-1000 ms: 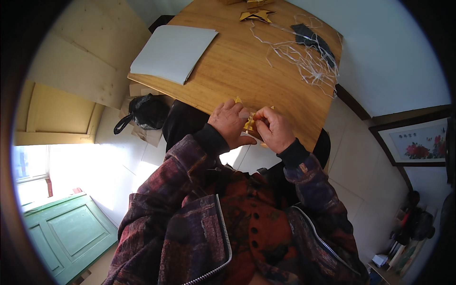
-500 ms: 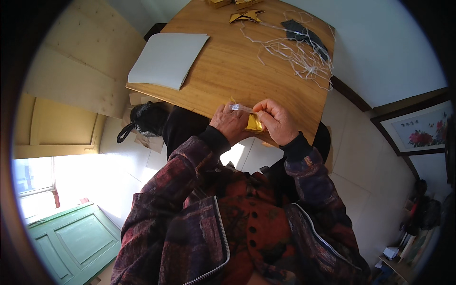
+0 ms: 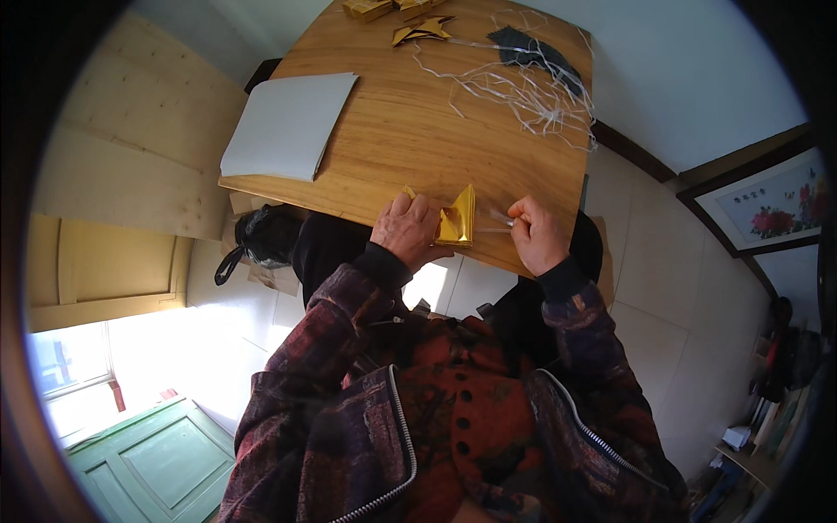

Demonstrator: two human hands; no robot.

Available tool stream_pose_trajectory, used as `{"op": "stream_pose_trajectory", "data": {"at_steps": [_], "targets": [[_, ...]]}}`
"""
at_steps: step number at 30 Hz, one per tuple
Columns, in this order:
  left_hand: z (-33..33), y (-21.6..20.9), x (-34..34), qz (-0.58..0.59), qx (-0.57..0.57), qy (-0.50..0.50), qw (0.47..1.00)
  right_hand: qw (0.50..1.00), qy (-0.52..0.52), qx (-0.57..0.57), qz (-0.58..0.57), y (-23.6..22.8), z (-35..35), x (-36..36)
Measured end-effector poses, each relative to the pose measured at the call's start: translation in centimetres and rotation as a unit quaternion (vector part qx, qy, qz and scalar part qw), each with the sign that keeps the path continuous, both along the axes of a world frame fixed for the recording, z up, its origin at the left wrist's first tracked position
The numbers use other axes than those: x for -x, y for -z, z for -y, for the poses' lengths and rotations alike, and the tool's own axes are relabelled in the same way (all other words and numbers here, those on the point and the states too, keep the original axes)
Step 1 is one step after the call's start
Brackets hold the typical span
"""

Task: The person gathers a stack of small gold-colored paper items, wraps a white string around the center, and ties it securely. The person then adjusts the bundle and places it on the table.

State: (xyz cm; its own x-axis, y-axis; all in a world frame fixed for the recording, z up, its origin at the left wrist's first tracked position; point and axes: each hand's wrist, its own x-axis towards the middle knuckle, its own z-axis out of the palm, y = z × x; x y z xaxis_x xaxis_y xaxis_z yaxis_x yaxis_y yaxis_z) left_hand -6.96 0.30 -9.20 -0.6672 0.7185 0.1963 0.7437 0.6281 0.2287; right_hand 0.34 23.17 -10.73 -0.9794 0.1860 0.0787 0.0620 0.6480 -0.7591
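Near the front edge of the wooden table (image 3: 384, 166), my left hand (image 3: 407, 230) is closed on a stack of folded gold foil paper (image 3: 459, 220). The foil's right part stands up in layered folds, while its left part is mostly covered by my fingers. To the right of the foil, my right hand (image 3: 537, 237) has its fingers pinched together on a thin whitish strip (image 3: 497, 230). That strip stretches leftward toward the foil; whether it is still attached there is hard to see.
A tangle of white strips (image 3: 523, 100) lies at the far right beside a dark grey cloth (image 3: 534, 54). Gold folded pieces (image 3: 422, 31) sit at the back. White sheets (image 3: 289, 126) lie at left; a black bag (image 3: 266, 237) is below the table's left side.
My right hand has moved right, away from my left hand, drawing the whitish strip with it. The gold foil now stands more open to view. The whole view has shifted slightly.
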Motion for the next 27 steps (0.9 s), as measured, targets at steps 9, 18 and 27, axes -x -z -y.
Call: {"op": "stream_pose_trajectory", "data": {"at_steps": [9,18,27], "targets": [[0.1,0.5,-0.1,0.001,-0.008,-0.01,1.0,1.0,0.022,0.013,-0.006,-0.2,-0.2,0.4],[0.2,0.3,0.0,0.026,0.008,-0.004,1.0,0.999,0.023,-0.027,0.012,-0.9,-0.2,-0.5],[0.2,0.1,0.0,0.027,0.01,-0.001,1.0,0.997,0.006,-0.07,-0.037,-0.2,-0.9,-0.5]]}}
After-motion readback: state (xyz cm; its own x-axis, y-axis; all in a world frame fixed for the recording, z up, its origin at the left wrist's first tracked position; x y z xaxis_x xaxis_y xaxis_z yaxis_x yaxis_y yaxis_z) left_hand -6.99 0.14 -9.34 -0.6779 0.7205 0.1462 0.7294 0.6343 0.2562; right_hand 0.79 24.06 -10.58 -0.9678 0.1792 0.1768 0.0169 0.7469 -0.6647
